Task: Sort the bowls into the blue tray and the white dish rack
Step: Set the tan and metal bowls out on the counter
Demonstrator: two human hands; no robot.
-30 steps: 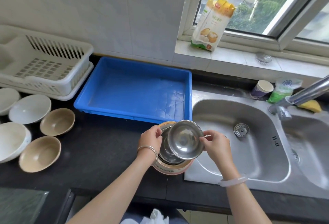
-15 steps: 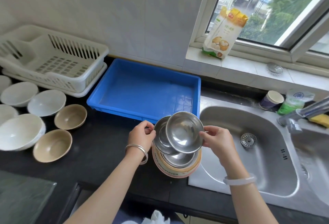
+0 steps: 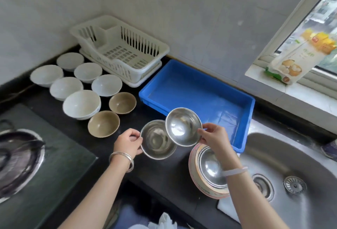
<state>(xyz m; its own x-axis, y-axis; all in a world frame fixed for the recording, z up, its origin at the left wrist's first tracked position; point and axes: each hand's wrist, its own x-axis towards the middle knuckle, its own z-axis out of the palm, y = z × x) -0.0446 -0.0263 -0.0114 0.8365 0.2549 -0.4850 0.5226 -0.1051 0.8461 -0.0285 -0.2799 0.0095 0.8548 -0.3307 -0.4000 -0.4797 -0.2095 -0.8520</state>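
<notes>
My left hand [image 3: 128, 142] grips the left rim of a steel bowl [image 3: 155, 142] held above the black counter. My right hand [image 3: 214, 140] pinches the right rim of a second steel bowl [image 3: 182, 125], which is tilted and overlaps the first one, just in front of the blue tray [image 3: 244, 104]. The tray holds nothing. A pink-rimmed basin [image 3: 204, 186] with more steel bowls inside stands under my right forearm. The white dish rack [image 3: 127, 64] sits at the back left with nothing in it. Several white bowls [image 3: 82, 104] and two tan bowls [image 3: 104, 125] stand on the counter left of the tray.
A gas stove [image 3: 21, 154] with a glass top fills the left front. The steel sink [image 3: 295, 174] lies to the right. A food packet [image 3: 299, 55] leans on the window sill. The counter's front edge runs just below my arms.
Both hands have lifted the two steel bowls off the stack in the basin and carried them left. The view has swung left, bringing the stove and more white bowls into sight.
</notes>
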